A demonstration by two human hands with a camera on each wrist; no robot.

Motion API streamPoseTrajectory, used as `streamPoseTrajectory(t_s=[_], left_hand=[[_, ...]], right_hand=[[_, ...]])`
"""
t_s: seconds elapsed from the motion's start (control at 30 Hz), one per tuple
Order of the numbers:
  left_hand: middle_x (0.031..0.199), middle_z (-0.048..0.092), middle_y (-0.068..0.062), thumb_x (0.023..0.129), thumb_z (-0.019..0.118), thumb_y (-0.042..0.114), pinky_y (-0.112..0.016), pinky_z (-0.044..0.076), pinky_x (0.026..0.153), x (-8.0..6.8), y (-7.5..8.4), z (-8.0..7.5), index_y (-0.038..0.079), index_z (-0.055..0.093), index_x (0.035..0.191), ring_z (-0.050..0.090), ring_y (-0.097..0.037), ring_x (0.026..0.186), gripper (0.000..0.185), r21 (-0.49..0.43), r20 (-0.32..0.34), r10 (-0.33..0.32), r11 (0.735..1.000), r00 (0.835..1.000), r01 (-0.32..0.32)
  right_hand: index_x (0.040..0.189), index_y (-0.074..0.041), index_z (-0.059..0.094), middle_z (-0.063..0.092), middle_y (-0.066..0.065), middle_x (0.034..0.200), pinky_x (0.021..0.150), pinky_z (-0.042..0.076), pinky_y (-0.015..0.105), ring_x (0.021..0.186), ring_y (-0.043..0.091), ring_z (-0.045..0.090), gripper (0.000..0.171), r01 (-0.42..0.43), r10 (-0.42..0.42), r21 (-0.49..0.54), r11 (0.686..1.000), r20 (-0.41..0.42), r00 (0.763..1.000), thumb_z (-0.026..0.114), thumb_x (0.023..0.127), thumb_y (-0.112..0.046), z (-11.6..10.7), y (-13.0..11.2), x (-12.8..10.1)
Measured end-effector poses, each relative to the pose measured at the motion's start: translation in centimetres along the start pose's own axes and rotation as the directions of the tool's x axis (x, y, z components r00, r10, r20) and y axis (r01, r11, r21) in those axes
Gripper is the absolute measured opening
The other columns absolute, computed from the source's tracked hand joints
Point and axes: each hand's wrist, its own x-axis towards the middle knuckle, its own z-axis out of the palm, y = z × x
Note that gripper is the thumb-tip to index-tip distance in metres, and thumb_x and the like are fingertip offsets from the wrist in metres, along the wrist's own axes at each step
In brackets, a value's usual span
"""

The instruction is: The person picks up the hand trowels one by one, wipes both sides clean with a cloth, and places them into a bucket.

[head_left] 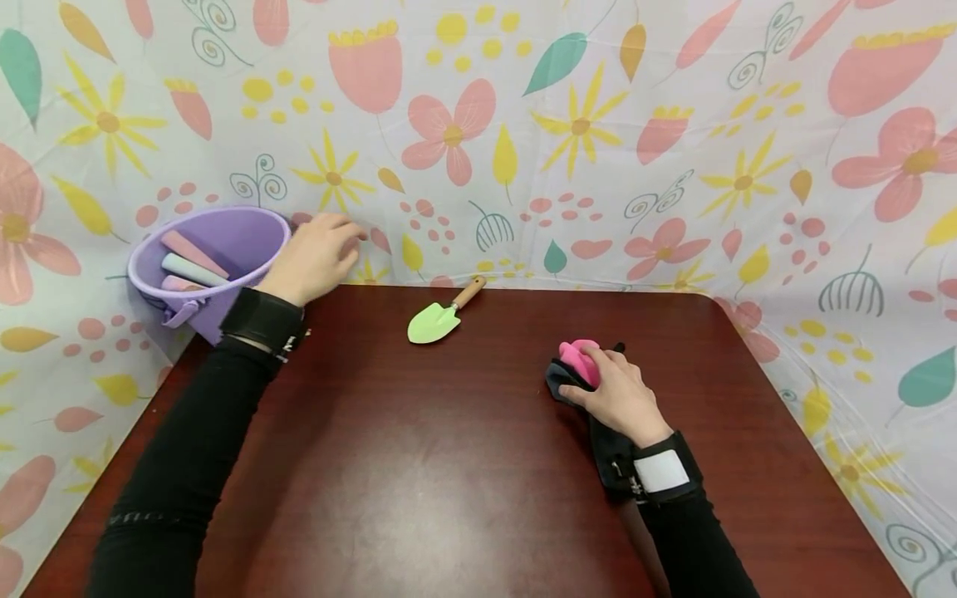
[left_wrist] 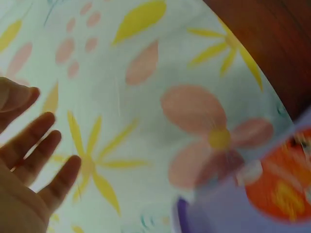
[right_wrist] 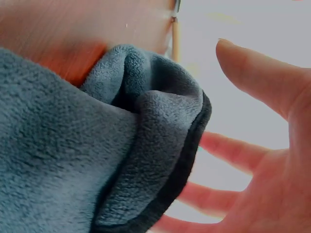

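Observation:
My left hand (head_left: 314, 257) is beside the right rim of a purple bucket (head_left: 247, 218); nothing is in its grasp. The left wrist view shows that hand (left_wrist: 29, 170) with loosely bent, spread fingers, apart from the bucket (left_wrist: 218, 213). On the right of the table, my right hand (head_left: 620, 397) is over a grey fleece cloth (head_left: 562, 380) with black edging and a bright pink object (head_left: 579, 359) whose kind I cannot tell. In the right wrist view the cloth (right_wrist: 150, 141) partly hides the fingers, while the thumb (right_wrist: 262, 77) stands straight, away from it.
Several pink and pale blue handles (head_left: 194, 267) lean inside the bucket, at the table's back left corner. A green trowel (head_left: 434, 324) with a wooden handle lies near the back edge of the brown table (head_left: 419, 465). Flower-printed fabric (head_left: 463, 224) hangs behind and at the sides.

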Motion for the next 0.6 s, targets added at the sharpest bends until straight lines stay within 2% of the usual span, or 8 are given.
streamPoseTrajectory(t_s=[0.07, 0.13, 0.27, 0.37, 0.53, 0.6], left_hand=[[0.113, 0.061, -0.018, 0.09, 0.06, 0.003, -0.053, 0.041, 0.093, 0.8, 0.8, 1.5, 0.0, 0.067, 0.109, 0.053, -0.038, 0.11, 0.021, -0.003, -0.012, 0.082, 0.997, 0.997, -0.082], [0.114, 0.061, -0.017, 0.09, 0.059, 0.002, -0.052, 0.043, 0.09, 1.4, 1.5, 3.0, 0.001, 0.067, 0.11, 0.054, -0.037, 0.11, 0.021, 0.012, 0.003, 0.15, 0.989, 0.989, -0.15], [0.123, 0.057, -0.018, 0.092, 0.06, 0.004, -0.051, 0.044, 0.089, 2.8, 2.7, 5.8, 0.003, 0.066, 0.114, 0.052, -0.036, 0.115, 0.023, 0.091, 0.111, 0.248, 0.962, 0.962, -0.258], [0.127, 0.056, -0.017, 0.094, 0.061, 0.005, -0.048, 0.042, 0.093, 4.0, 3.0, 7.9, 0.005, 0.064, 0.118, 0.05, -0.035, 0.119, 0.025, 0.123, 0.191, 0.279, 0.945, 0.941, -0.304], [0.129, 0.055, -0.014, 0.096, 0.061, 0.007, -0.045, 0.04, 0.097, 5.8, 3.0, 11.9, 0.009, 0.065, 0.12, 0.049, -0.031, 0.122, 0.025, 0.153, 0.255, 0.294, 0.928, 0.921, -0.339], [0.132, 0.055, -0.014, 0.096, 0.061, 0.005, -0.044, 0.04, 0.099, 6.2, 3.1, 13.6, 0.01, 0.066, 0.122, 0.047, -0.031, 0.125, 0.027, 0.188, 0.29, 0.318, 0.906, 0.902, -0.38]], right_hand=[[0.147, -0.01, 0.04, 0.036, 0.027, 0.143, 0.08, 0.039, 0.074, 0.124, 0.052, 0.035, 0.08, -0.005, 0.005, -0.017, 1.0, 0.003, 1.0, 0.073, 0.084, -0.047, -0.2, -0.2, -0.1], [0.147, -0.01, 0.04, 0.036, 0.027, 0.143, 0.082, 0.037, 0.075, 0.124, 0.052, 0.035, 0.08, -0.006, 0.006, -0.037, 0.999, 0.007, 1.0, 0.074, 0.084, -0.046, -0.3, -0.2, -0.2], [0.146, -0.01, 0.042, 0.038, 0.028, 0.142, 0.085, 0.033, 0.077, 0.125, 0.053, 0.034, 0.077, 0.004, -0.003, -0.071, 0.997, 0.018, 1.0, 0.075, 0.084, -0.042, -0.3, -0.1, -0.3], [0.145, -0.009, 0.043, 0.038, 0.029, 0.142, 0.086, 0.031, 0.077, 0.126, 0.052, 0.034, 0.077, 0.011, -0.009, -0.085, 0.996, 0.026, 1.0, 0.076, 0.083, -0.04, -0.2, 0.2, -0.4], [0.146, -0.01, 0.041, 0.039, 0.029, 0.14, 0.081, 0.036, 0.076, 0.124, 0.052, 0.036, 0.078, 0.008, -0.006, -0.075, 0.997, 0.028, 1.0, 0.077, 0.083, -0.037, -0.1, 0.5, -0.3], [0.147, -0.009, 0.039, 0.039, 0.029, 0.139, 0.08, 0.04, 0.073, 0.12, 0.053, 0.039, 0.078, 0.009, -0.007, -0.056, 0.998, 0.034, 0.999, 0.076, 0.084, -0.036, 0.0, 0.7, -0.2]])
